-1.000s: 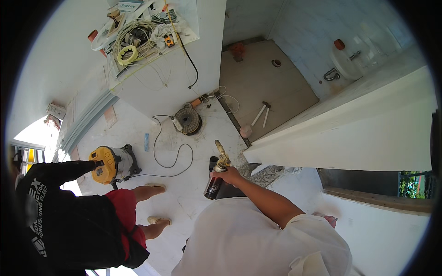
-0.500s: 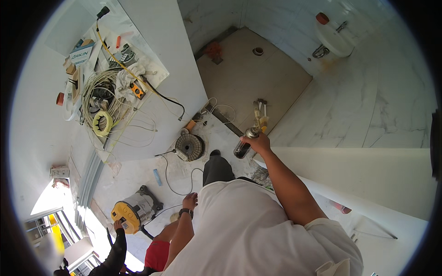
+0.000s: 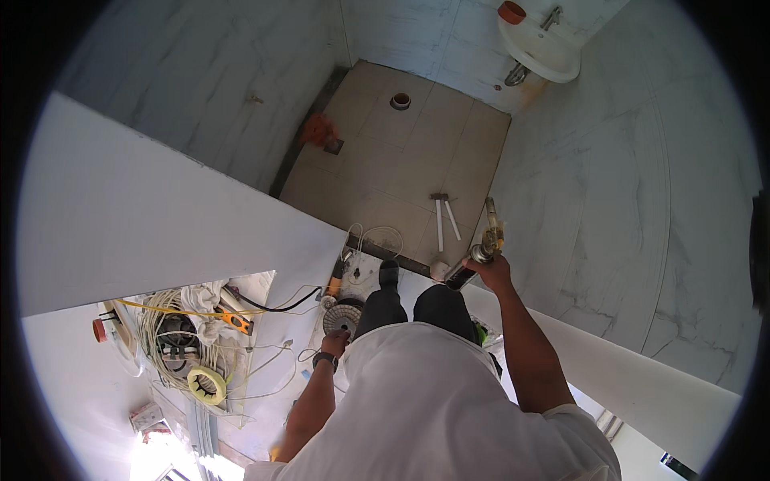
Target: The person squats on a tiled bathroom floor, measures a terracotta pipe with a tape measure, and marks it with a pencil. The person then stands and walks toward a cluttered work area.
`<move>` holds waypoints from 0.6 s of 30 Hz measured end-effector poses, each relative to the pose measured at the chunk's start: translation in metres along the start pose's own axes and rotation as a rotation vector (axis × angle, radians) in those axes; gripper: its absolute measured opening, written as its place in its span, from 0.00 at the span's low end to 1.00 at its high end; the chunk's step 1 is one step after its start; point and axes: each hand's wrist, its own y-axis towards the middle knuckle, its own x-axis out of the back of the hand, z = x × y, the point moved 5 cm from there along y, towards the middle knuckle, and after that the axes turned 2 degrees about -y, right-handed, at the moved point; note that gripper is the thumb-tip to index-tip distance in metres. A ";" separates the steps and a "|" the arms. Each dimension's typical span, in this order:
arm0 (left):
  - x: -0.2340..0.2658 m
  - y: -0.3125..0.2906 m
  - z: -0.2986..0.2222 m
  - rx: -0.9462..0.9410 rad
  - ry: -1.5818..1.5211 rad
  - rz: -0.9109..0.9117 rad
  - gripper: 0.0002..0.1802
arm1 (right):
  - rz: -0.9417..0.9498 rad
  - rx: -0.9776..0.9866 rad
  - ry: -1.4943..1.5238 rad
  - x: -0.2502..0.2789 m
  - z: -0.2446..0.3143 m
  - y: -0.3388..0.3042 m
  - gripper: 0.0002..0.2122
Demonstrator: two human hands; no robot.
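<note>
Head view, clock directions from picture centre.

Item 1: handheld gas torch (image 3: 482, 254), lying at 3 o'clock, close to centre. The right hand (image 3: 495, 271) is gripping it, fingers wrapping around near the canister's neck; the brass burner is pointing toward 12 o'clock. This hold is probably keeping the nozzle clear of the wearer's body and the weight balanced.

Item 2: left hand (image 3: 334, 342), at 7 o'clock, wearing a dark wristwatch (image 3: 325, 360). It is hanging over the edge of a slotted cable reel (image 3: 338, 319); whether it is touching or gripping anything, one cannot tell.

Item 3: two white-handled hammers (image 3: 439, 224), at 2 o'clock, resting on floor tiles side by side, perhaps laid down for easy reach.

Item 4: orange-bodied power tool (image 3: 335, 280), at 8 o'clock, lying just beside the reel.

Containers: the torch's canister (image 3: 459, 277) is hiding its contents. A white washbasin (image 3: 536, 60), between 1 and 2 o'clock, is bearing a faucet (image 3: 551, 18) and a red-brown pipe piece (image 3: 511, 12) on its rim. At 8 o'clock, a pale cable coil (image 3: 147, 325) is encircling dark, unidentifiable items, a yellow ring-shaped roll (image 3: 207, 399) overlapping it.
</note>
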 end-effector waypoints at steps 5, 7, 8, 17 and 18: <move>0.039 0.009 -0.110 0.231 -0.632 -0.024 0.18 | -0.022 -0.042 0.003 0.001 0.019 0.000 0.28; 0.050 0.016 -0.151 0.106 -0.701 0.039 0.20 | 0.012 -0.119 -0.016 0.000 0.021 0.001 0.28; 0.056 0.018 -0.166 0.031 -0.719 0.004 0.19 | 0.033 -0.106 -0.037 0.002 0.024 -0.003 0.28; 0.040 0.078 -0.099 0.080 -0.303 -0.079 0.23 | -0.079 0.066 0.002 0.038 0.073 0.039 0.24; 0.040 0.079 -0.083 0.014 0.076 -0.114 0.22 | -0.058 0.062 0.014 0.038 0.076 0.044 0.23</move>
